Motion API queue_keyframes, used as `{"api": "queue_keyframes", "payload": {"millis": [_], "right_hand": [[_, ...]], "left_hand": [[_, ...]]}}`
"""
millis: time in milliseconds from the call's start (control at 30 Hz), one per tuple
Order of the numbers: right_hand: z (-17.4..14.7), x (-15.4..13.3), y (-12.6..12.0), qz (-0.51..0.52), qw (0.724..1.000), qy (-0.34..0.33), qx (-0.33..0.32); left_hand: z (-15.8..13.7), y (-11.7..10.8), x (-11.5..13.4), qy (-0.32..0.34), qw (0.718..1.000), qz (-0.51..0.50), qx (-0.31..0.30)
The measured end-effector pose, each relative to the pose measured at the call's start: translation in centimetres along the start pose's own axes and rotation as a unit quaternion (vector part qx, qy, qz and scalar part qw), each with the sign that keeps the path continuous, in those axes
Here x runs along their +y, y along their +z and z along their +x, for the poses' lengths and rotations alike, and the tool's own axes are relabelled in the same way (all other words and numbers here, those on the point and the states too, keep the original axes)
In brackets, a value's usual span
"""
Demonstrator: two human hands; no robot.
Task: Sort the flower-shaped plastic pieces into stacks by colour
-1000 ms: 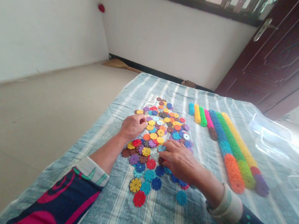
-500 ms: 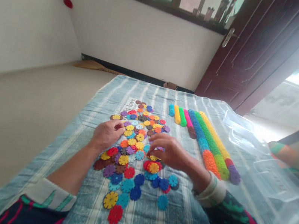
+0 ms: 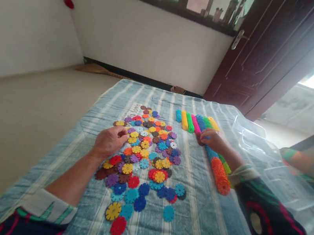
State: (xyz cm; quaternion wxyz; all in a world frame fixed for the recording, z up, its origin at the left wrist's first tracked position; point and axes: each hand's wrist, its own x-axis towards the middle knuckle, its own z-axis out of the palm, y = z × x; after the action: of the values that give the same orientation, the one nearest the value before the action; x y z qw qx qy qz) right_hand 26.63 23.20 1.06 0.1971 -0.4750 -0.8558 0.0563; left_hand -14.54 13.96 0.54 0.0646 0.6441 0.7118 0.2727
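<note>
Loose discs [image 3: 144, 144], then a pink-and-brown row [image 3: 197, 124]
The left hand [image 3: 110, 140] curls beside the discs; I can't tell if it holds one. The long row points away from the nearer right hand [image 3: 214, 141], its fingertips at the brown end, its grip hidden.

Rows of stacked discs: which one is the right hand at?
The pink-and-brown row: the right hand is at its brown near end, and no other row shows pink.

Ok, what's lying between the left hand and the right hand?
In the head view, loose coloured discs lie beside the left hand, then a strip of striped cloth before the right hand.
</note>
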Motion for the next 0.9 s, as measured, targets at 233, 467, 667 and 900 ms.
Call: {"api": "queue_keyframes", "payload": {"millis": [233, 467, 667, 900], "right_hand": [[-0.3, 0.5, 0.1, -0.022, 1.000, -0.010, -0.019], [-1.0, -0.9, -0.3, -0.031, 0.999, -0.035, -0.015], [-1.6, -6.1, 0.2, -0.014, 0.995, -0.094, -0.023], [-2.5, -14.4, 2.1, 0.041, 0.974, -0.215, -0.063]], "left_hand": [[0.0, 0.0, 0.1, -0.010, 1.000, -0.005, -0.011], [0.0, 0.1, 0.2, -0.008, 1.000, 0.004, -0.011], [0.0, 0.2, 0.0, -0.003, 1.000, 0.003, -0.006], [-0.1, 0.3, -0.2, 0.002, 1.000, -0.007, -0.003]]}}
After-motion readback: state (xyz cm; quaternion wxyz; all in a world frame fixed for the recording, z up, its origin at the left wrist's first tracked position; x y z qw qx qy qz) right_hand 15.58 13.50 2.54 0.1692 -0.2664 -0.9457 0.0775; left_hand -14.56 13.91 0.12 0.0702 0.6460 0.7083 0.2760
